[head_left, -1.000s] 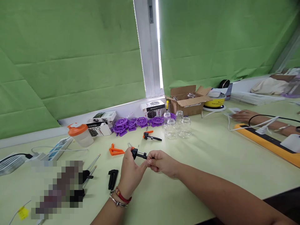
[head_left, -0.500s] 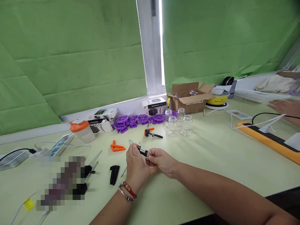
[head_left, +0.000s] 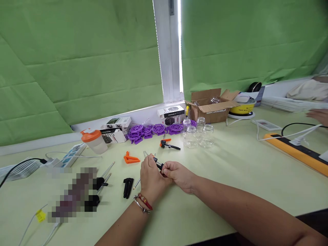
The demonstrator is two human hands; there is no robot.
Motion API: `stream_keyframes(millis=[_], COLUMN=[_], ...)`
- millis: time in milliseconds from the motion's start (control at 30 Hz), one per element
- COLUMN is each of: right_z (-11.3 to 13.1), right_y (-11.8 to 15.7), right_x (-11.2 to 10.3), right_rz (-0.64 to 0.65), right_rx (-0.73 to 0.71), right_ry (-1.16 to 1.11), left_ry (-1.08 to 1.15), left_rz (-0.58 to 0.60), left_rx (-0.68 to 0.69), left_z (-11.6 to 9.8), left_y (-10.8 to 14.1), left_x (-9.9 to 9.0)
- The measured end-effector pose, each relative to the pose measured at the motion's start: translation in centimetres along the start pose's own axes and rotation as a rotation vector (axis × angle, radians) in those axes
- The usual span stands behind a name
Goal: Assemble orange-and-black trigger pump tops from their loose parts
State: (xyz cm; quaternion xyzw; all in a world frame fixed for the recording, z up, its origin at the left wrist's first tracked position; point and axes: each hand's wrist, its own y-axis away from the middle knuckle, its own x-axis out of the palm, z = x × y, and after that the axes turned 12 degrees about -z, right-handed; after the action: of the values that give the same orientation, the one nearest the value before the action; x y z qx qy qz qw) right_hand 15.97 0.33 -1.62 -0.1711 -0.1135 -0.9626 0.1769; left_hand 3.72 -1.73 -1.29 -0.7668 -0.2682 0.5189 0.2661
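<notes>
My left hand (head_left: pixel 151 176), with bracelets at the wrist, is closed around a small black device (head_left: pixel 159 165) with a metal part. The fingers of my right hand (head_left: pixel 178 175) pinch the device's near right end, touching my left hand. Just left of my hands lie a folded black clip piece (head_left: pixel 127 187) and a metal rod (head_left: pixel 137 183). An orange clip piece (head_left: pixel 131 158) rests farther back. Behind my hands is a similar black assembly (head_left: pixel 170 146) with an orange part. The lower side of the held device is hidden by my fingers.
Purple wheel-like parts (head_left: pixel 159 129), glass jars (head_left: pixel 191 137) and an open cardboard box (head_left: pixel 215 111) line the back. An orange-lidded bottle (head_left: pixel 95 141) and screwdrivers (head_left: pixel 98 183) are at left. A yellow-black power strip (head_left: pixel 297 153) lies right, near another person's hand (head_left: pixel 319 116).
The whole view has shifted, so the table items appear slightly farther right. My hands still hold the device together. The other person's hand has moved toward the right edge.
</notes>
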Motion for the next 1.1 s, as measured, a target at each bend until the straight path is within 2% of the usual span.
stream_keyframes(millis=[267, 567, 733, 800, 967, 1033, 1100], right_z=[0.2, 0.3, 1.0, 1.6, 2.8, 2.8, 2.5], right_y=[-0.2, -0.7, -0.5, -0.5, -1.0, -1.1, -1.1], right_x=[-0.8, -1.3, -1.7, -2.1, -3.2, -3.4, -3.1], right_rz=[0.096, 0.126, 0.185, 0.154, -0.068, -0.106, -0.133], right_rx=[0.022, 0.061, 0.082, 0.053, -0.19, -0.192, -0.131], right_ry=[-0.015, -0.022, 0.006, 0.049, 0.287, 0.348, 0.362], left_ry=[0.029, 0.076, 0.091, 0.09, 0.085, 0.082, 0.077], left_rz=[0.033, 0.047, 0.108, 0.138, 0.201, 0.206, 0.19], left_rx=[0.001, -0.005, -0.035, -0.042, -0.075, -0.074, -0.051], left_z=[-0.3, -0.1, 0.2, 0.5, 0.6, 0.5, 0.3], left_y=[0.1, 0.0, -0.2, -0.2, -0.5, -0.6, -0.6], left_x=[-0.4, -0.1, -0.5, -0.7, -1.1, -1.3, -1.3])
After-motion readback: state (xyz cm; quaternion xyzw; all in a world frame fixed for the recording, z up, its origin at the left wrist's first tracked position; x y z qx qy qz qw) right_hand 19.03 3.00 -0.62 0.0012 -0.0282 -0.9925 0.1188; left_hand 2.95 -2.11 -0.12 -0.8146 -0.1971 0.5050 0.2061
